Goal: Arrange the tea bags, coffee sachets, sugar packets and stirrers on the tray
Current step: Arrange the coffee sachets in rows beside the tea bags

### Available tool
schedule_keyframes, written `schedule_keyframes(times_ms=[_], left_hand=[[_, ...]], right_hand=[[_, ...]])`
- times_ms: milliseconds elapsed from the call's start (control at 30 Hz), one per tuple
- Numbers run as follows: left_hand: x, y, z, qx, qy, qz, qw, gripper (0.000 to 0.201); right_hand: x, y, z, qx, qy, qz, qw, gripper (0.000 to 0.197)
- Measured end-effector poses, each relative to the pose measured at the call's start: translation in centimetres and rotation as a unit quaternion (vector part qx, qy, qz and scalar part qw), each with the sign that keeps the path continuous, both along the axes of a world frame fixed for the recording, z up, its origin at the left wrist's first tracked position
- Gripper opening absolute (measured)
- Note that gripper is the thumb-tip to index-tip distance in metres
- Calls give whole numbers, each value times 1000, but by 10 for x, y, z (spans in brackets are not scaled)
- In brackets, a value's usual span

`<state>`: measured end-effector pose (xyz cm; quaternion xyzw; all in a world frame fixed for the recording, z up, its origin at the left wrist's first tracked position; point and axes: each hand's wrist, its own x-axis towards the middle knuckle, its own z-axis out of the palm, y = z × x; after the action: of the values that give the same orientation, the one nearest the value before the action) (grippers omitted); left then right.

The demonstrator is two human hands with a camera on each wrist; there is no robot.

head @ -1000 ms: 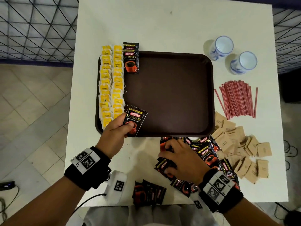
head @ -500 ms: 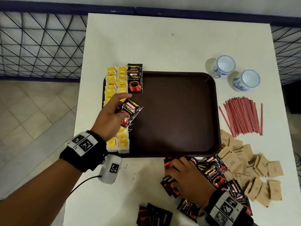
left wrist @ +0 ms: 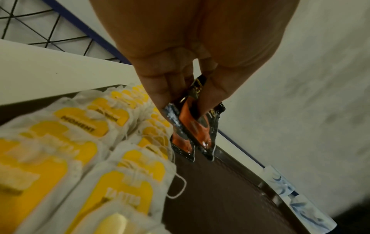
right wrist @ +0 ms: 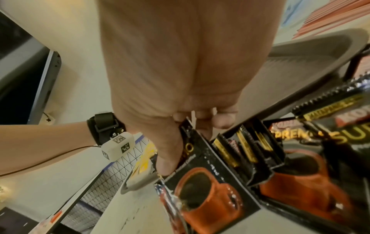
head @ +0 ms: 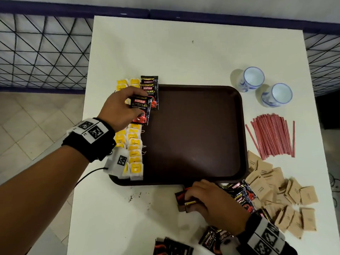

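A dark brown tray [head: 195, 135] lies mid-table. Two columns of yellow tea bags [head: 135, 155] [left wrist: 84, 158] line its left side. My left hand [head: 121, 109] [left wrist: 180, 88] pinches a black coffee sachet [head: 140, 109] [left wrist: 192, 126] just over the tray's far-left corner, partly over the sachets lying there [head: 151, 89]. My right hand [head: 207, 201] [right wrist: 180, 126] grips a few coffee sachets [head: 184, 200] [right wrist: 200, 182] on the table by the tray's near edge. More loose sachets [head: 241, 194] lie beside it. Brown sugar packets [head: 281, 197] and red stirrers [head: 272, 137] lie right of the tray.
Two blue-and-white cups [head: 251, 79] [head: 277, 94] stand at the table's far right. Further coffee sachets [head: 173, 247] lie at the near table edge. A wire mesh fence [head: 42, 52] runs behind and left of the white table [head: 165, 48]. Dark crumbs [head: 134, 196] dot the table.
My left hand has carried its coffee sachet from the tray's near-left up to the far-left corner. My right hand has gathered sachets from the pile and now grips them.
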<state>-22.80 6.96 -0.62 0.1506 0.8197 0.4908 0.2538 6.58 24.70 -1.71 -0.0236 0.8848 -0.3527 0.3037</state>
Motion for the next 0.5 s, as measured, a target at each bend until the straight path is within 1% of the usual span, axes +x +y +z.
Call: schedule_keyframes(times_ms=[67, 167, 267, 367, 433, 500], left_hand=[[-6, 3, -1, 5, -12, 14, 1000, 49], [-13, 3, -4, -18, 3, 10, 1000, 47], [-11, 2, -6, -23, 0, 10, 1000, 46], [-7, 3, -6, -14, -10, 23, 1000, 45], [-6, 5, -5, 6, -43, 39, 998, 46], [-5, 6, -4, 29, -74, 56, 995, 45]], right_hand=[[-7, 5, 2, 1, -18, -15, 1000, 22], [-15, 9, 9, 22, -44, -21, 999, 14], [-14, 12, 13, 33, -79, -21, 996, 9], [-12, 15, 16, 18, -117, -39, 992, 14], [-14, 18, 20, 3, -130, -66, 989, 15], [-17, 20, 26, -50, -153, -136, 977, 16]])
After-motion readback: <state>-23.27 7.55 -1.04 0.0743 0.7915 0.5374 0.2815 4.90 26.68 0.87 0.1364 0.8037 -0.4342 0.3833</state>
